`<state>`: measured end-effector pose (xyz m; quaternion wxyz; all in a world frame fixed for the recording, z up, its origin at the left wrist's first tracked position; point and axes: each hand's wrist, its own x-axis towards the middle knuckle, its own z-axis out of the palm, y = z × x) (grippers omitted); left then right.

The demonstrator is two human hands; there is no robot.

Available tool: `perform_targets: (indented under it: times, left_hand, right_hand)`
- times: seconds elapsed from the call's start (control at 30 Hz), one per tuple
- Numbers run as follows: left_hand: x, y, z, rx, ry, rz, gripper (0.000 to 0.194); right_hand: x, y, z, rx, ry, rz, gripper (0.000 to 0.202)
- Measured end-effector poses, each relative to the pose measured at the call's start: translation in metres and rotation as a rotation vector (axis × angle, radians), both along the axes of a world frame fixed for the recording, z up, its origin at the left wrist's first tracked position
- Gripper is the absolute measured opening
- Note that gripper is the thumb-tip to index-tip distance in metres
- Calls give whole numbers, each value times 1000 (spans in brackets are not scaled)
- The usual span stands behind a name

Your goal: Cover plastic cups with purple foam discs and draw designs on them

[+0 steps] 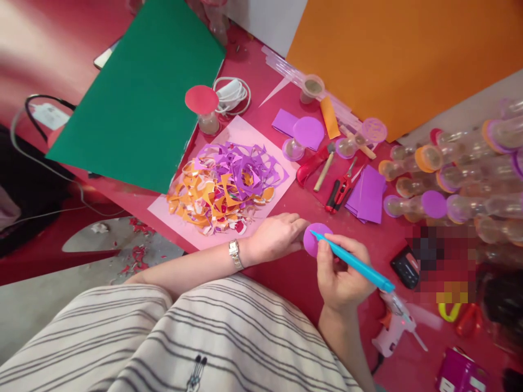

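Note:
A round purple disc [311,246] sits between my two hands over the red table. My left hand [281,235], with a watch on its wrist, has its fingers curled in at the disc's left edge; what lies beneath the disc is hidden. In my right hand [342,268] is a bright blue pen [359,267], pinched near its front. The pen slants across the disc, and its pointed tip is over the disc's upper part. Whether the tip touches the surface I cannot tell.
Purple and orange paper scraps [224,190] are heaped on a pink sheet [196,237]. Green board [139,92] lies left. Pliers [341,190] and purple cards [368,193] lie ahead. Clear cups [466,179] with coloured discs line the right, above a glue gun [394,326].

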<state>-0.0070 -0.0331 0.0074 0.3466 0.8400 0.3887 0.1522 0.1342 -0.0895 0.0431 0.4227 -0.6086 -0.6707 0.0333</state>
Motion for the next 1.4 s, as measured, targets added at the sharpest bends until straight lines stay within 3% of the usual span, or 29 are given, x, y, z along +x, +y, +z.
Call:
perform_targets:
  times: [0.23, 0.6, 0.97, 1.4]
  left_hand:
    - [-1, -1, -3, 1, -5, 1, 25]
    - [0, 0, -4, -7, 20, -8, 25]
    - [0, 0, -4, -21, 28, -14, 25]
    - [0, 0, -1, -18, 48, -6, 23]
  right_hand:
    - [0, -1, -1, -5, 96, 38, 8]
    - [6, -7, -1, -86, 69, 90, 9]
    - [5, 2, 1, 17, -57, 37, 10]
    - [6, -2, -3, -12, 42, 36, 7]
